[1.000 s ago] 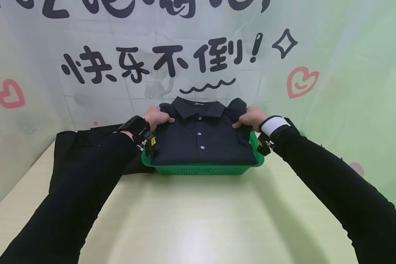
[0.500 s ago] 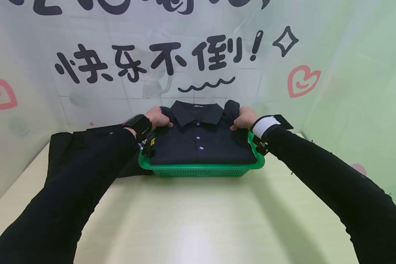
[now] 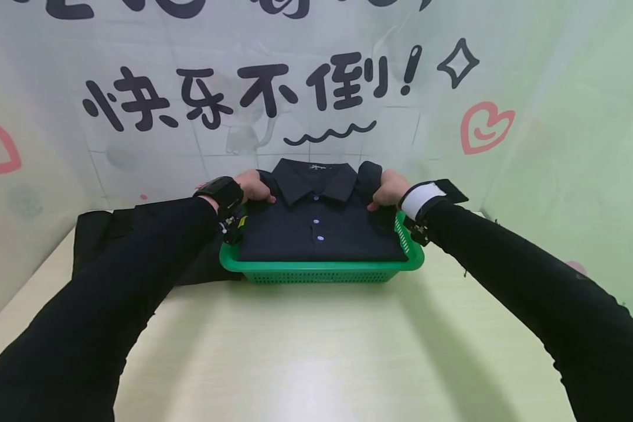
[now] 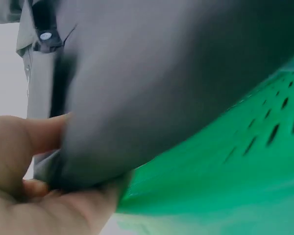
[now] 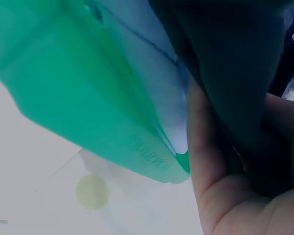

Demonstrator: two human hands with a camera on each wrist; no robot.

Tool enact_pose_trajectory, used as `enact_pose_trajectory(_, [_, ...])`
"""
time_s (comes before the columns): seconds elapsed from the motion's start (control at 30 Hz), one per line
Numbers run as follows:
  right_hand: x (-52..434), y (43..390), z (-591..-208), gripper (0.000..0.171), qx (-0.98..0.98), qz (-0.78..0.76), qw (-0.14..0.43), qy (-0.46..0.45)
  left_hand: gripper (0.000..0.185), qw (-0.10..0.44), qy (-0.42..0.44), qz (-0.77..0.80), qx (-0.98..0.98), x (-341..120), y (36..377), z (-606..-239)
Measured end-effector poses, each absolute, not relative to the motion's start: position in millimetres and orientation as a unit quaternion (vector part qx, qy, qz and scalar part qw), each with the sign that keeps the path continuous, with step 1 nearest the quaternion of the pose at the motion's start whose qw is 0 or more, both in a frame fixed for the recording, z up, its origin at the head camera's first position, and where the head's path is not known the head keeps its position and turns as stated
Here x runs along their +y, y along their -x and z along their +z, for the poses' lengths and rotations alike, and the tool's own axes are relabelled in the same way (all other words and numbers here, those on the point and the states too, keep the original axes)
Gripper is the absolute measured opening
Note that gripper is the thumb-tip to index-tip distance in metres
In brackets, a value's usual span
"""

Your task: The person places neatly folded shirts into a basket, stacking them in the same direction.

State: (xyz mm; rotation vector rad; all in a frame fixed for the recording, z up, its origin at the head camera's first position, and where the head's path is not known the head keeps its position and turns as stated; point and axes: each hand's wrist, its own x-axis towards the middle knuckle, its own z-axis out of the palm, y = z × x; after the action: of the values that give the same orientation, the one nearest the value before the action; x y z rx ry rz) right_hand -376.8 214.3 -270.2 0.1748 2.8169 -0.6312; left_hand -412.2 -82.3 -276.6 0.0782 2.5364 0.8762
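Observation:
A folded dark button-up shirt (image 3: 290,228), collar toward the wall, lies in a green plastic basket (image 3: 316,275). My left hand (image 3: 253,186) pinches the shirt's left shoulder edge between thumb and fingers. On the other side my right hand (image 3: 392,189) grips the opposite shoulder edge, its thumb on top. The left wrist view has the grey-looking cloth (image 4: 132,88) between the thumb and fingers, close to the perforated basket wall (image 4: 264,142). In the right wrist view the fingers curl round the dark cloth (image 5: 235,63) next to the basket side (image 5: 83,103); something pale shows inside.
More black clothing (image 3: 102,234) lies on the table to the left, partly behind my left sleeve. The pale wooden table (image 3: 316,351) reaches toward me. A printed curtain (image 3: 306,135) hangs right behind the basket.
Both hands still hold the shirt. The collar has come down slightly in the basket, and the right hand has moved a little inward to the left. The head view has shifted slightly.

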Motion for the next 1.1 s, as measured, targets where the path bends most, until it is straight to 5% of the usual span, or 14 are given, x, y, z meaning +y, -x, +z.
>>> enact_pose_trajectory(0.23, [213.6, 372.1, -257.6, 0.061, 0.949, -0.257, 0.167, -0.072, 0.063, 0.338, -0.017, 0.395, 0.854, -78.1, 403.3, -254.9])
enact_pose_trajectory(0.63, [221.0, 341.5, -213.8, 0.07, 0.908, -0.341, 0.226, -0.087, 0.073, 0.388, 0.041, 0.5, 0.774, -92.2, 377.4, -215.2])
enact_pose_trajectory(0.9, [217.6, 311.1, -195.2, 0.062, 0.914, -0.334, 0.225, -0.055, 0.073, 0.355, 0.002, 0.537, 0.765, -130.5, 351.5, -209.2])
enact_pose_trajectory(1.1, [216.4, 286.7, -192.7, 0.036, 0.914, -0.364, 0.177, -0.015, 0.074, 0.343, -0.01, 0.578, 0.74, -156.5, 328.2, -208.2])
